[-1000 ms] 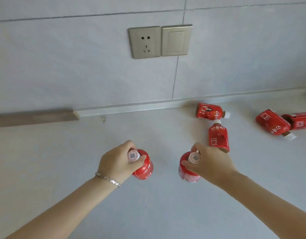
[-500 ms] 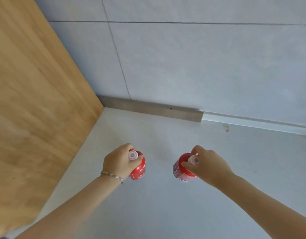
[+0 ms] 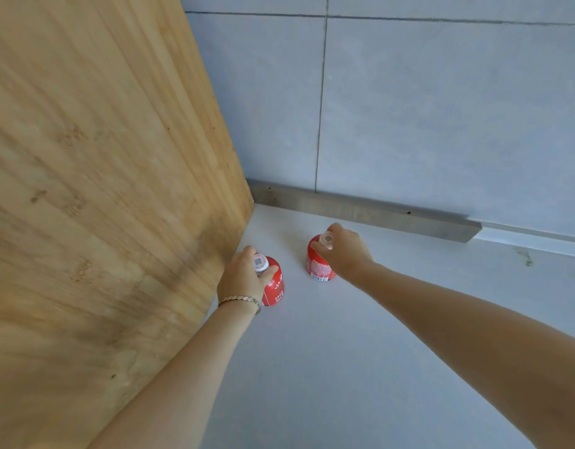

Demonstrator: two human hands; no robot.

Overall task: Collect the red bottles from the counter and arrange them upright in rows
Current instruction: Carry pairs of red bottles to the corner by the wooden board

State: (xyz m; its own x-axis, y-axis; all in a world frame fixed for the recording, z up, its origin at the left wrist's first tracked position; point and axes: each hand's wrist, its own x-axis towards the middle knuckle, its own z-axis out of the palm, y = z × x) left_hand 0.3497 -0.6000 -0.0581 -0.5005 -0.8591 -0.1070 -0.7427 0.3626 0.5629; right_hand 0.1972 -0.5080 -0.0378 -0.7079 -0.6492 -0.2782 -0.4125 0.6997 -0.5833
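Two red bottles stand upright on a pale grey counter [image 3: 360,367], seen from above by a head-worn camera. Two bare hands reach in, one on each bottle.

The left hand [image 3: 241,280] is curled around the white cap and neck of the left bottle [image 3: 275,288], thumb on one side and fingers on the other. A thin metal bracelet [image 3: 239,300] circles that wrist. This bottle sits just beside a tall wooden panel [image 3: 95,189] that fills the left of the view.

The right hand [image 3: 344,252] pinches the cap of the right bottle [image 3: 318,265] with its fingertips closed on it. This bottle is a little farther back, near the corner where the panel meets the wall, and stands apart from the left bottle with bare counter between them.

One grey strip [image 3: 364,210] runs along the foot of the tiled wall [image 3: 441,108] behind the bottles.

Each hand covers part of its bottle, so only the outer side of each red label shows. The label print is too small to read; a barcode is just visible at the base of the right one. Each cap bears a small square mark, too blurred to make out. Whether the bottle bases rest fully on the counter cannot be told. Both forearms are cut off by the bottom and right edges, and the panel is blurred.
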